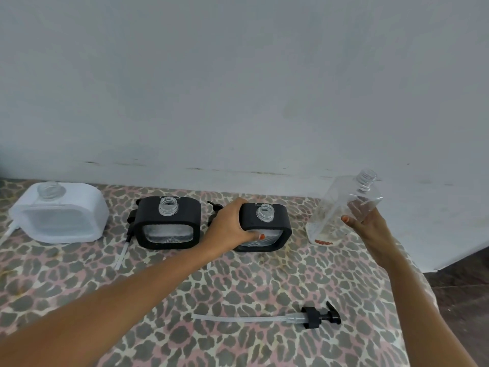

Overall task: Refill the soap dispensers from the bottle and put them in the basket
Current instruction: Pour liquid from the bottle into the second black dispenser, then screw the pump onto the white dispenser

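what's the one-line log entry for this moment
left hand: grips right black dispenser | right hand: holds clear bottle tilted, uncapped | pump: lying on cloth | basket: not in view

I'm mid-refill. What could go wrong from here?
1. The dispenser the left hand grips has a narrow neck; soap poured from the tilted bottle in the right hand may spill on the cloth.
2. The bottle looks nearly empty, possibly too little to fill it.
3. The right forearm could knock the loose pump.

Both arms outstretched, left hand (229,223) clamped in a grip, right hand (371,230) raised, fingers (367,219) curled.
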Motion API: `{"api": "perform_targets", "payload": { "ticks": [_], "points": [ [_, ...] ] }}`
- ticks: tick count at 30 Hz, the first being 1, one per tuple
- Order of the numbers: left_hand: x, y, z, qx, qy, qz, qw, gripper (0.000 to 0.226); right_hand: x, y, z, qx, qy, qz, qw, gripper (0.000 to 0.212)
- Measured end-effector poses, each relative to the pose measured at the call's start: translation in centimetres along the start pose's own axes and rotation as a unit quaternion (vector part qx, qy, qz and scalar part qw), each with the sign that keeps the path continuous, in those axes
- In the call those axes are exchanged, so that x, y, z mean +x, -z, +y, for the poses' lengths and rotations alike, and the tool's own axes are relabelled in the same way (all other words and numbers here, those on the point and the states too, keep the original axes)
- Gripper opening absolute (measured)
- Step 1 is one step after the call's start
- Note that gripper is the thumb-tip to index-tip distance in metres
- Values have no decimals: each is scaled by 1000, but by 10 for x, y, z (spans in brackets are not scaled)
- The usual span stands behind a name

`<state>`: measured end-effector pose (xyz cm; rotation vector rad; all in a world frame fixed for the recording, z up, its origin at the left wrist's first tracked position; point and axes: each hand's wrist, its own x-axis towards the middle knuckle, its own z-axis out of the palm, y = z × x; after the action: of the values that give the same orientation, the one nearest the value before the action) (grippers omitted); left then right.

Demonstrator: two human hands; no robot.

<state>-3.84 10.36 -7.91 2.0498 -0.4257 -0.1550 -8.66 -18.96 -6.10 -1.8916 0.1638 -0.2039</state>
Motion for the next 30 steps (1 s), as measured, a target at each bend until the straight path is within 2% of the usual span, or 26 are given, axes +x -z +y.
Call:
{"api": "perform_targets", "payload": {
  "ticks": [2,5,8,12,15,20,26,30],
  "points": [
    [0,1,2,-10,3,-8,1000,50,-1,0,1,14,-11,-10,1000,73],
    [0,3,5,-13,6,-19,1000,52,-4,1,3,41,-30,-10,999,108],
    [0,5,7,4,-6,-22,1000,58,-10,1,-1,26,-35,2,999,106],
    [0,8,11,15,-17,-19,1000,70,-22,5,0,4,-64,34,997,123],
    [-5,10,18,21,-28,-26,999,72,-31,7,7,14,-83,91,992,91],
    [-20,18,34,25,-51,-27,998,71,-57,-1,19,-34,-79,163,983,66],
    [-51,40,43,19,-86,-11,996,64,-86,-38,5,-43,-35,278,959,23],
    [-75,65,36,12,-98,25,995,57,-105,-90,-27,-43,-2,274,961,12]
  ]
}}
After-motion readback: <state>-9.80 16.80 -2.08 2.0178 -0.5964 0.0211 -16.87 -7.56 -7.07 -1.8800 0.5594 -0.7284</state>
